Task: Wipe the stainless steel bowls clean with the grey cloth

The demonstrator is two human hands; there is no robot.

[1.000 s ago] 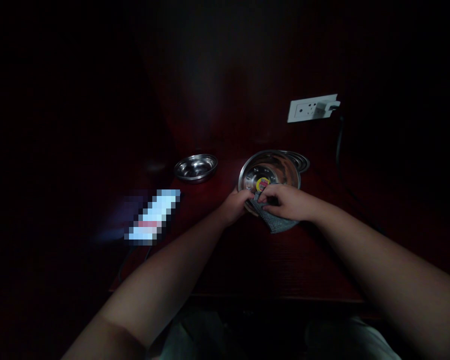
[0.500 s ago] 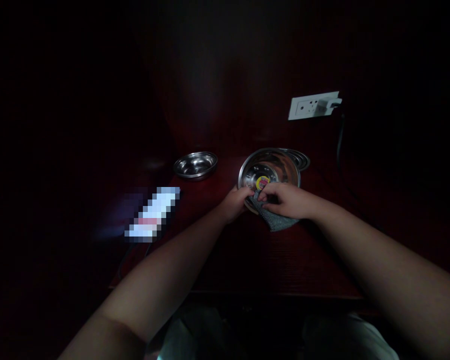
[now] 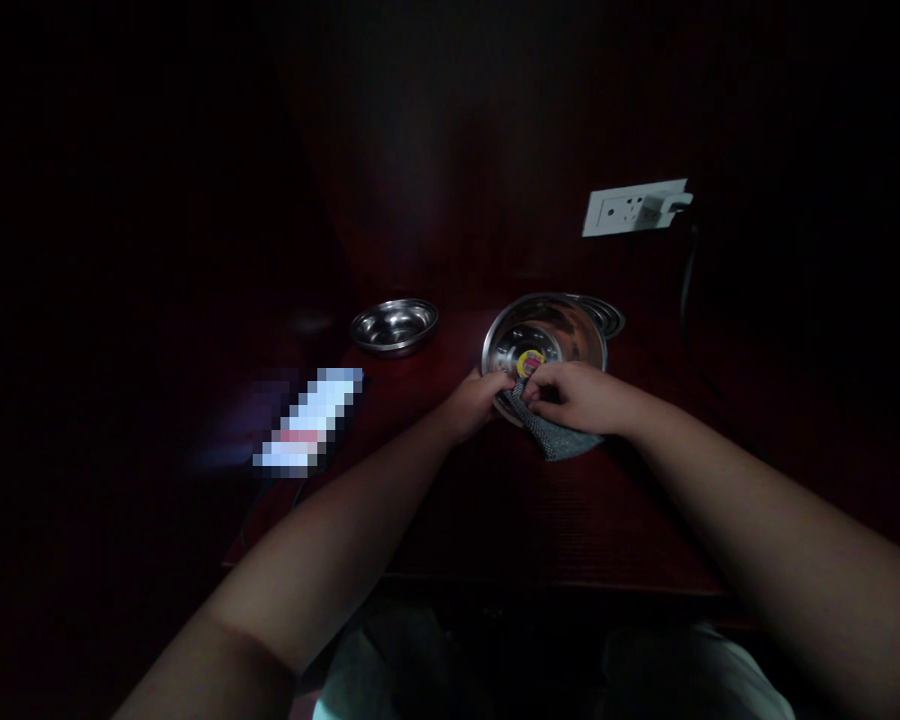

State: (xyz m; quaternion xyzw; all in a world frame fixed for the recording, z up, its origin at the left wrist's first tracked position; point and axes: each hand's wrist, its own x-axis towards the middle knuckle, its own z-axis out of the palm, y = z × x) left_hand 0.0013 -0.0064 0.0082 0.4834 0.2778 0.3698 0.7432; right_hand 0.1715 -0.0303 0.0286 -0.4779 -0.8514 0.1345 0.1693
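Note:
A shiny metal bowl (image 3: pixel 583 335) is tilted toward me, with a round yellow and red sticker (image 3: pixel 530 364) on its inside bottom. My left hand (image 3: pixel 478 402) grips the bowl's near left rim, thumb over the edge and the other fingers hidden beneath. Pinched in my right hand (image 3: pixel 570 392) is a grey cloth (image 3: pixel 566 440), which drapes over the bowl's near rim and hangs down outside it. The right fingertips sit inside the bowl near the sticker.
More metal dishes (image 3: pixel 610 318) stand partly hidden behind the bowl. To the left is a shallow metal bowl (image 3: pixel 395 328) on the dark red table (image 3: pixel 450 520). A bright, pixelated phone-like screen (image 3: pixel 311 422) lies nearer. A white wall socket (image 3: pixel 634 208) holds a plug with a cable.
My right fingers have curled in closer together on the cloth. Both hands and the bowl otherwise hold nearly the same pose; the whole view has shifted slightly.

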